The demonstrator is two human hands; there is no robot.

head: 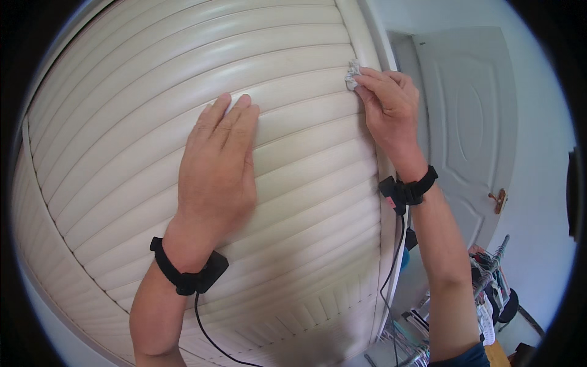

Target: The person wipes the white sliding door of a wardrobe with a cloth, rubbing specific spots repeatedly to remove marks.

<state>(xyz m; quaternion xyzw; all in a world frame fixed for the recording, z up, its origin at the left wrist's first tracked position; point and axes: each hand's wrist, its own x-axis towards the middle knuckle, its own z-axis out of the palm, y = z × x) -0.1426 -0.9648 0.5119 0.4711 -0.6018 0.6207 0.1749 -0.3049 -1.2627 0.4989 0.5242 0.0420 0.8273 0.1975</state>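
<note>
Before me stands a large cream panel (316,151) with padded-looking horizontal ribs, which may be a wardrobe door. Against its middle, my left hand (220,160) lies flat with the fingers stretched upward; its palm side is hidden. At the panel's right edge, my right hand (390,101) pinches a crumpled white wad (352,77), perhaps tissue or cloth, between thumb and fingers. The wad touches the ribs beside the upright border strip (360,32). Each wrist wears a black strap with a small box, the left box (214,271) and the right box (393,195), both trailing cables.
A white moulded door (463,114) with a brass-coloured handle (498,201) stands to the right, by a pale wall (541,114). Below it, a rack rail (493,264) carries clothes and hangers. A thin black cable (390,275) hangs beside my right forearm.
</note>
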